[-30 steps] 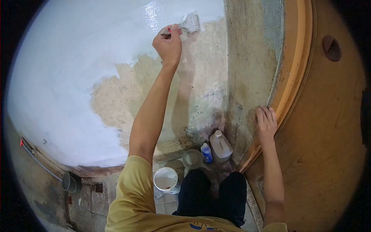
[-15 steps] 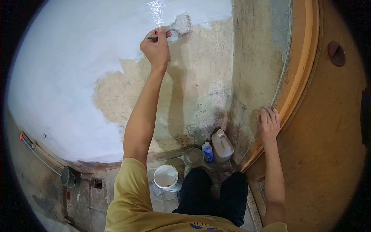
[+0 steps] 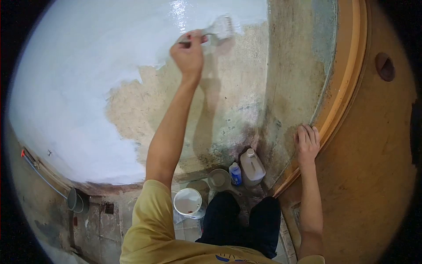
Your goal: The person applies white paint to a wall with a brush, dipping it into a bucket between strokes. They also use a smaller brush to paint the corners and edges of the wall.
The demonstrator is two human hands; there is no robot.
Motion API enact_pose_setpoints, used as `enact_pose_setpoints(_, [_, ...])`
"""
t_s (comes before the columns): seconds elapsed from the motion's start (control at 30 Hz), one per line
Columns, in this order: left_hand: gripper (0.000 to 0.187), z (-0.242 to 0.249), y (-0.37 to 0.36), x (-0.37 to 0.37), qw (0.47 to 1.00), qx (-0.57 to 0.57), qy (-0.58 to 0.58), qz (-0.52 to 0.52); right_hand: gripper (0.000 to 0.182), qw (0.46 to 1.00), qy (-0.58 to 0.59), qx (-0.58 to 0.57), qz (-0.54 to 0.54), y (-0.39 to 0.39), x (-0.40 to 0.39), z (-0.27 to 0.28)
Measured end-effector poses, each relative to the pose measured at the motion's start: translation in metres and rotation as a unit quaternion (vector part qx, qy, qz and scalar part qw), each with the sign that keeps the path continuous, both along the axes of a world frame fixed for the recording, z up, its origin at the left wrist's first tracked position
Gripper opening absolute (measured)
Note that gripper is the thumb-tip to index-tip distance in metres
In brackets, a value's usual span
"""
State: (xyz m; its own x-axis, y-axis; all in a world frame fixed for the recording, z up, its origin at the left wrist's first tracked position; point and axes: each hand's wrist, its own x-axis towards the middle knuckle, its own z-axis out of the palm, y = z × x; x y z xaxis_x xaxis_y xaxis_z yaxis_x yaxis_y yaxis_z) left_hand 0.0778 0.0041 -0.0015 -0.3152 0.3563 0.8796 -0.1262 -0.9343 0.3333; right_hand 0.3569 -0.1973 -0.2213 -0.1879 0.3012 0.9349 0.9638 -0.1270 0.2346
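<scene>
My left hand (image 3: 188,55) is closed around the handle of a paintbrush (image 3: 222,28), its wide bristles coated in white and slightly blurred. The bristles meet the wall where wet white paint (image 3: 132,39) borders bare, stained plaster (image 3: 237,70). Lower on the right, my right hand (image 3: 308,143) has its fingers curled over the edge of the orange-brown door frame (image 3: 340,105), against the adjoining wall. By my legs stands a white bucket (image 3: 200,207) with pale paint (image 3: 188,202) inside.
Against the wall's foot stand a jug with pale contents (image 3: 252,169), a blue-labelled bottle (image 3: 235,174) and a dipper (image 3: 219,179). A dark bucket (image 3: 78,201) sits at far left near a floor drain (image 3: 109,208). The brown door (image 3: 365,176) has a recessed handle (image 3: 385,67).
My left hand and the paintbrush have moved to the right along the upper edge of the unpainted patch. My right hand keeps its place on the frame.
</scene>
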Motion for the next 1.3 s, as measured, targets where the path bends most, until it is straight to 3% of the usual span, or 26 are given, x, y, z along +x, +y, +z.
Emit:
enact_pose_setpoints(0.07, [0.020, 0.000, 0.005, 0.021, 1.000, -0.005, 0.014, 0.005, 0.025, 1.000, -0.007, -0.004, -0.007, 0.000, 0.000, 0.000])
enact_pose_setpoints(0.13, [0.020, 0.001, 0.006, 0.037, 0.998, 0.011, -0.010, -0.066, 0.025, 1.000, 0.001, -0.007, -0.011, 0.000, 0.000, -0.001])
enact_pose_setpoints(0.27, [0.021, 0.005, 0.005, 0.040, 0.999, -0.004, 0.001, -0.038, 0.024, 1.000, -0.004, 0.003, -0.015, 0.003, 0.004, -0.005])
enact_pose_setpoints(0.57, [0.019, -0.012, 0.010, -0.028, 1.000, -0.001, 0.000, 0.007, 0.022, 1.000, -0.002, -0.012, -0.024, 0.001, 0.003, -0.006])
enact_pose_setpoints(0.77, [0.020, -0.033, -0.014, -0.070, 0.995, -0.045, -0.088, 0.012, 0.024, 1.000, -0.004, 0.000, -0.029, 0.002, 0.001, -0.003])
enact_pose_setpoints(0.9, [0.018, -0.032, -0.008, -0.047, 0.997, -0.033, -0.066, -0.010, 0.025, 1.000, -0.018, 0.002, -0.024, 0.001, 0.002, -0.002])
enact_pose_setpoints(1.03, [0.018, -0.027, 0.002, -0.007, 0.999, -0.007, 0.037, 0.022, 0.024, 1.000, -0.004, 0.005, -0.014, 0.003, 0.002, -0.004])
enact_pose_setpoints(1.17, [0.018, -0.026, 0.007, 0.020, 0.999, 0.022, 0.023, -0.029, 0.025, 1.000, -0.001, 0.009, -0.017, 0.005, 0.002, -0.004])
enact_pose_setpoints(1.3, [0.019, -0.018, 0.008, 0.033, 0.998, -0.027, 0.040, -0.034, 0.030, 1.000, 0.003, 0.006, -0.015, 0.003, 0.001, -0.003])
